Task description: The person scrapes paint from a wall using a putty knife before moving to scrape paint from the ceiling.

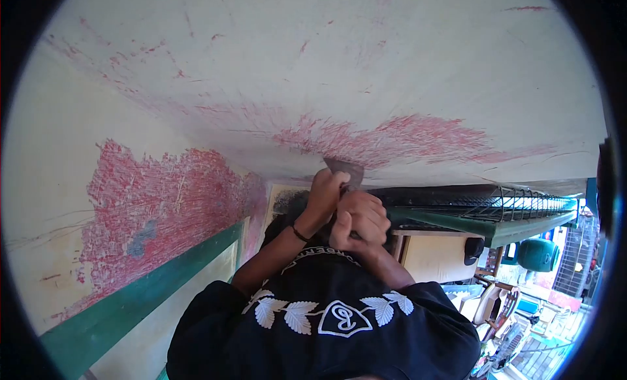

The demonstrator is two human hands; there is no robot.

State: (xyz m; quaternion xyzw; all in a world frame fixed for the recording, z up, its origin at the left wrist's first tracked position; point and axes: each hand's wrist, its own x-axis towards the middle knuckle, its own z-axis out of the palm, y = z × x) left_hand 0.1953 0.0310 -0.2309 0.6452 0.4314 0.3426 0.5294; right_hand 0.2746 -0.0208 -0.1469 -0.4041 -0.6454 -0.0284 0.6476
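Note:
A dark, flat-bladed scraper rests its edge against the pale wall, just below a patch of scraped red. Close to the blade, my left hand is closed around the scraper, thumb pressed along it. My right hand wraps the handle lower down, its fingers curled. Most of the handle is hidden by both hands. A dark band circles my left wrist.
On the left wall is a large scraped red area above a green rail. A green-edged shelf with a wire rack juts out at right. Beyond it stand a green barrel, chairs and other household items.

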